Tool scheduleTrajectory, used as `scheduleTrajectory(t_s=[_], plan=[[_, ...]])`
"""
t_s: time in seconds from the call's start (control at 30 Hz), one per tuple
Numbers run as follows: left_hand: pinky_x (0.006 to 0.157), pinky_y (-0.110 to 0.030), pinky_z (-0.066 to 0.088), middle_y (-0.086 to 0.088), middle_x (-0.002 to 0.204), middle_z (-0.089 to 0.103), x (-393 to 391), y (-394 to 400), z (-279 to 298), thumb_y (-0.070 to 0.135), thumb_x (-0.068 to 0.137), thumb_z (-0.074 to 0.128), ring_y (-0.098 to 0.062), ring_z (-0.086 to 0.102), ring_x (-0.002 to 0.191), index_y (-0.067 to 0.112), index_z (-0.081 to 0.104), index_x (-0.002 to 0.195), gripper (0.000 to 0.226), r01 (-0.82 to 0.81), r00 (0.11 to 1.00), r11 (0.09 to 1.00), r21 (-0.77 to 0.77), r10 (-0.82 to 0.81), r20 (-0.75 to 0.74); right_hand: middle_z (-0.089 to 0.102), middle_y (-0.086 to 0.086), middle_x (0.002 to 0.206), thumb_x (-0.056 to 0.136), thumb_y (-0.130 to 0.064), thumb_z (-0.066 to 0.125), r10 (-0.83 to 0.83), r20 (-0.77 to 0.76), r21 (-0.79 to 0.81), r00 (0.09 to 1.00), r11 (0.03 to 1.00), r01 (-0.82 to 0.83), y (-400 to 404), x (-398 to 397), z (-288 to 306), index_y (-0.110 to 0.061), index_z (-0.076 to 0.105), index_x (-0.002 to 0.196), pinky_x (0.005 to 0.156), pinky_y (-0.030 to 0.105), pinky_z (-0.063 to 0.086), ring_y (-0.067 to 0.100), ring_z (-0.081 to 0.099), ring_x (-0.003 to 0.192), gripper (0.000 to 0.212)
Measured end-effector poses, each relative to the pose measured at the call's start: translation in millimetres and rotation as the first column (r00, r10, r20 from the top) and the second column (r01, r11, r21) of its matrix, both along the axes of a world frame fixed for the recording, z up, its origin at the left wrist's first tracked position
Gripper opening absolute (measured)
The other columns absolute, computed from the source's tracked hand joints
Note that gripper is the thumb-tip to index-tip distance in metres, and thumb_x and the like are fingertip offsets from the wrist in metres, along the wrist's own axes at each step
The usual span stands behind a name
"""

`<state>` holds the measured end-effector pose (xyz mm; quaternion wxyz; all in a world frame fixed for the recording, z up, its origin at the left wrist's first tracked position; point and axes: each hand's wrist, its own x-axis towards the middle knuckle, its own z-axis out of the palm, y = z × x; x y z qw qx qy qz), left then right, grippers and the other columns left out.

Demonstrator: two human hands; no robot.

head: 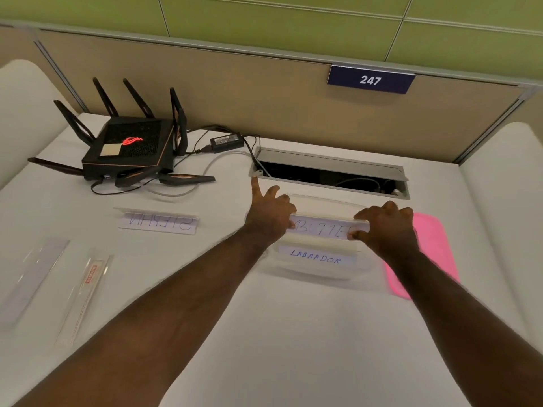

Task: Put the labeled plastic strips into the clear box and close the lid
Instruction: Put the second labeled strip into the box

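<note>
A clear box [320, 273] stands open on the white desk, right of centre. Inside it lies a strip labeled LABRADOR [316, 257]. Above the box, both hands hold a second labeled strip [323, 227] by its ends. My left hand [271, 212] pinches the left end, its index finger stretched out. My right hand [388, 226] pinches the right end. A pink lid [432, 248] lies flat just right of the box, partly behind my right arm. Another strip [158, 223], with its writing upside down, rests left of the box. Two more clear strips [38, 274] [85, 292] lie at the far left.
A black router [132, 145] with several antennas sits at the back left, with cables and a power adapter [226, 141]. An open cable hatch [329, 171] is cut into the desk just behind the box. A beige partition with a 247 sign [370, 80] closes the back.
</note>
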<state>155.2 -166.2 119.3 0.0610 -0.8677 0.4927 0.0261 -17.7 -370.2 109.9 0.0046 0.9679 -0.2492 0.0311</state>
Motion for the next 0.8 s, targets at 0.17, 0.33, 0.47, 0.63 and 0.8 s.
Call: scheduleTrajectory(t_s=[0.17,0.33,0.47,0.63,0.8], plan=[[0.107,-0.075,-0.012,-0.002,0.127,0.066,-11.7,-11.7,-5.8,0.050,0.089,0.059,-0.036,0.018,0.148,0.026,0.065,0.118,0.038,-0.036,0.998,0.990,0.140,0.028,0.060,0.073,0.000,0.097,0.071,-0.056,0.073,0.024,-0.134,-0.103,0.991,0.994,-0.038,1.4,10.1,-11.1,-0.025,0.068,0.105,0.086,0.042,0.031,0.025,0.054,0.100,0.046],[0.106,-0.076,-0.011,-0.008,0.132,0.061,-21.0,-21.2,-10.4,0.033,0.088,0.068,-0.040,0.017,0.148,0.022,0.070,0.108,0.023,-0.091,0.990,0.971,0.223,0.064,0.123,0.069,0.002,0.100,0.074,-0.053,0.071,0.009,-0.242,-0.186,0.970,0.981,-0.056,5.6,19.2,-19.7,-0.021,0.069,0.103,0.089,0.045,0.033,0.026,0.052,0.100,0.043],[0.108,-0.076,-0.008,-0.011,0.135,0.059,-22.1,-30.5,-13.0,0.024,0.085,0.069,-0.042,0.018,0.147,0.019,0.072,0.104,0.019,-0.099,0.988,0.969,0.228,0.069,0.136,0.067,0.005,0.098,0.076,-0.051,0.071,-0.030,-0.300,-0.236,0.954,0.971,-0.043,8.6,21.8,-25.3,-0.019,0.072,0.096,0.089,0.045,0.034,0.027,0.052,0.098,0.038],[0.107,-0.075,-0.011,-0.011,0.134,0.060,-19.1,-39.6,-20.5,0.020,0.083,0.070,-0.043,0.016,0.147,0.019,0.072,0.105,0.022,-0.111,0.986,0.961,0.253,0.075,0.147,0.067,0.005,0.096,0.082,-0.041,0.069,-0.057,-0.339,-0.235,0.939,0.972,-0.026,14.1,27.9,-27.9,-0.018,0.072,0.091,0.092,0.046,0.034,0.026,0.052,0.098,0.025],[0.108,-0.075,-0.009,-0.013,0.132,0.061,-17.1,-41.4,-28.4,0.019,0.082,0.073,-0.046,0.014,0.147,0.016,0.072,0.102,0.021,-0.107,0.986,0.965,0.240,0.072,0.151,0.067,0.005,0.102,0.087,-0.038,0.064,-0.074,-0.365,-0.238,0.928,0.971,-0.016,18.3,30.3,-29.3,-0.017,0.070,0.097,0.097,0.047,0.034,0.026,0.054,0.103,0.023]])
